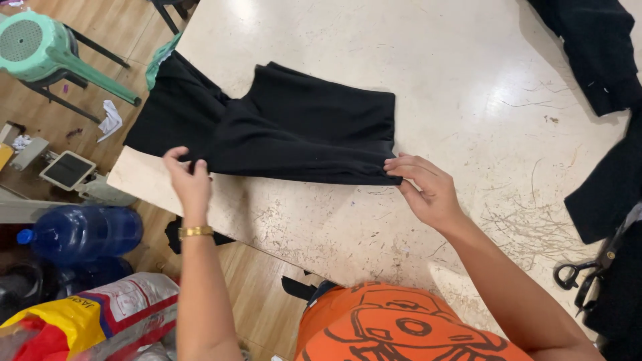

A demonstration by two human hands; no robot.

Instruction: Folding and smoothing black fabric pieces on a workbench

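A black garment point(294, 127) lies folded on a worn cream table point(428, 73), its left part hanging past the table's left edge. My left hand point(189, 180), with a gold bracelet on the wrist, pinches the near edge of the garment at its left side. My right hand point(428, 190) pinches the near right corner of the folded cloth. Both hands hold the fabric flat against the tabletop.
More black cloth point(602, 53) lies at the table's right side, with black scissors point(578, 277) near the right edge. On the wooden floor to the left are a green plastic stool point(40, 47), a blue water bottle point(83, 230) and coloured sacks point(100, 314).
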